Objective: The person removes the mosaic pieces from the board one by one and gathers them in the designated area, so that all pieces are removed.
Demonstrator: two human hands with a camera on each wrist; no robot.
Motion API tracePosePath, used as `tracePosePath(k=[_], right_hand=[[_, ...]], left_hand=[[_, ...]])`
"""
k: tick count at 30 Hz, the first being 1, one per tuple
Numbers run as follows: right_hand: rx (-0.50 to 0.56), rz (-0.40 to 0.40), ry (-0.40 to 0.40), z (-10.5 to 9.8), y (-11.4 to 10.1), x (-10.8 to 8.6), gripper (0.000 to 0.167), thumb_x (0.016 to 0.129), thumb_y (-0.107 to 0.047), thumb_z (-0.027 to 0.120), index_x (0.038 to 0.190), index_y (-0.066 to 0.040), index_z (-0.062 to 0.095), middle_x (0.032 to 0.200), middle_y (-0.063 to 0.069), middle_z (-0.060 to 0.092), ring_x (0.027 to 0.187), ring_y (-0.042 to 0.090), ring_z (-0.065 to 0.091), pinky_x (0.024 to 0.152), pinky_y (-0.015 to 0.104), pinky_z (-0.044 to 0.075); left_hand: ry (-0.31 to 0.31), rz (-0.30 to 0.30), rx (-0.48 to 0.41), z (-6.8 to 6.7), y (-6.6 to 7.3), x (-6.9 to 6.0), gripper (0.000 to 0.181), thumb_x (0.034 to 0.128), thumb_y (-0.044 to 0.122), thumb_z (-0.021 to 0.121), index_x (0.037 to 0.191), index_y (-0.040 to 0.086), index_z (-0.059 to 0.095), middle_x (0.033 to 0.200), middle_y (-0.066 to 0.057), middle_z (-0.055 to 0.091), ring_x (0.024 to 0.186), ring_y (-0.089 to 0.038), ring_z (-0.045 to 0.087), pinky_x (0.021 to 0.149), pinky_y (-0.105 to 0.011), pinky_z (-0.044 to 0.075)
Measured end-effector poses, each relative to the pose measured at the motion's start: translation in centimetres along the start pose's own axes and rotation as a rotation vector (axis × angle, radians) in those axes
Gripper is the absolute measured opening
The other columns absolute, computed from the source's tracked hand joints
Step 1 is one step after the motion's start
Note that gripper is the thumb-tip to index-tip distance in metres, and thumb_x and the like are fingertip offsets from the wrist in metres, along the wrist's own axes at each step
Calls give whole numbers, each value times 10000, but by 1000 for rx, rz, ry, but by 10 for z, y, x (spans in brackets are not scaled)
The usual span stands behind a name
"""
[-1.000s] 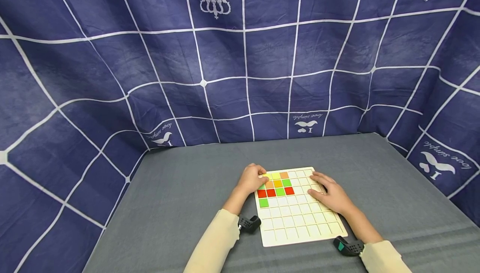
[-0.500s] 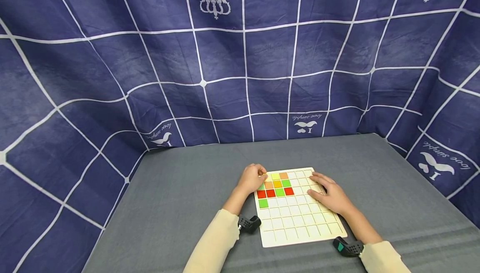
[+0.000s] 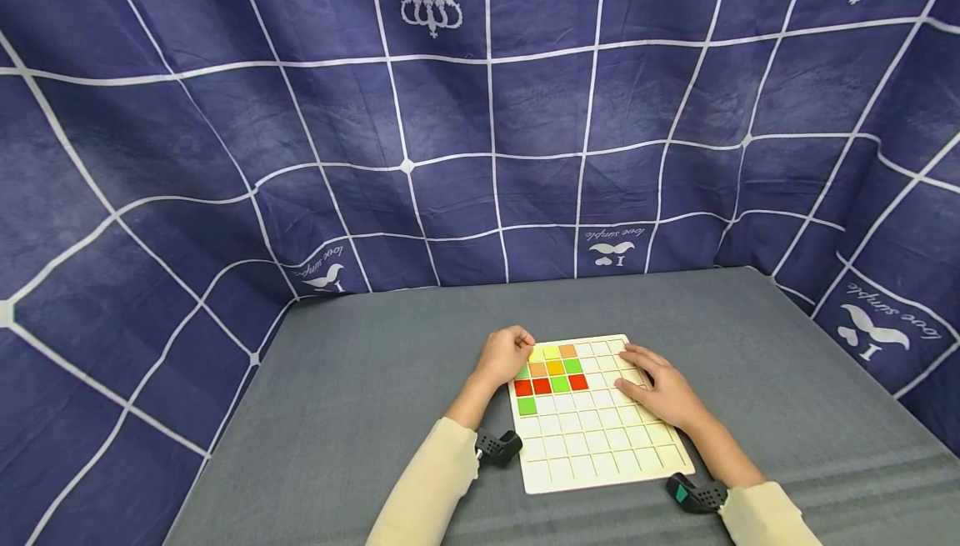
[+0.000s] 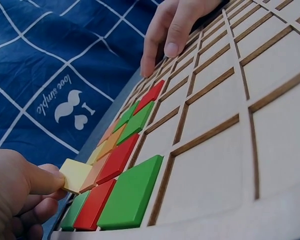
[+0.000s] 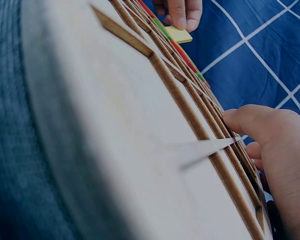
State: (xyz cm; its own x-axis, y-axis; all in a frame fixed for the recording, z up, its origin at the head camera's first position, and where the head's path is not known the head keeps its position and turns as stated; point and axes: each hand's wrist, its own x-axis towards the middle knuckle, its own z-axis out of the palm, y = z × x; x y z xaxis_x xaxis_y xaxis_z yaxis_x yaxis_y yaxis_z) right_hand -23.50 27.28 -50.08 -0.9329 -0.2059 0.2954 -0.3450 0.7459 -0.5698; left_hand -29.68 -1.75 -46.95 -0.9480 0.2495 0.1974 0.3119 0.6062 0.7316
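At the far left corner of the pale wooden grid board (image 3: pixel 600 438), my left hand (image 3: pixel 502 358) pinches a yellow tile (image 4: pixel 75 175) between thumb and fingers. The tile is tilted and stands above its neighbours in the left wrist view. Beside it lie red, green, orange and yellow tiles in the board's squares, among them a green tile (image 4: pixel 132 192) and a red tile (image 4: pixel 119 157). My right hand (image 3: pixel 663 392) rests on the board's right side with its fingers spread over the edge squares. Part of the far left corner is hidden behind my left hand.
The board lies on a grey cloth-covered table (image 3: pixel 375 379). A blue curtain (image 3: pixel 450 112) with white grid lines hangs behind and at the sides. A black strap device (image 3: pixel 498 448) sits on my left wrist, and another black strap device (image 3: pixel 696 493) on my right.
My left thumb has lifted off the board's tiles and drawn up towards the fingers at the far left corner. My right hand has stayed in place.
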Motion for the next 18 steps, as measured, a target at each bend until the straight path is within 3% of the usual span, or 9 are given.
tracePosePath(k=[11,18], right_hand=[[-6,-9,1,0,0,1,557,903,-341,693,1332,-10,566,1435,190,455,1314,445,389,997,626,327],[-5,-2,-2,0,-2,0,567,900,-340,697,1331,3,563,1434,209,450,1312,453,387,997,626,326]], left_hand=[[28,37,-62,-6,-1,-1,34,890,40,684,862,40,703,762,3,660,655,-90,570,616,-243,467],[10,8,-85,-10,-3,-4,59,914,73,674,900,25,706,766,6,636,663,-95,568,625,-247,478]])
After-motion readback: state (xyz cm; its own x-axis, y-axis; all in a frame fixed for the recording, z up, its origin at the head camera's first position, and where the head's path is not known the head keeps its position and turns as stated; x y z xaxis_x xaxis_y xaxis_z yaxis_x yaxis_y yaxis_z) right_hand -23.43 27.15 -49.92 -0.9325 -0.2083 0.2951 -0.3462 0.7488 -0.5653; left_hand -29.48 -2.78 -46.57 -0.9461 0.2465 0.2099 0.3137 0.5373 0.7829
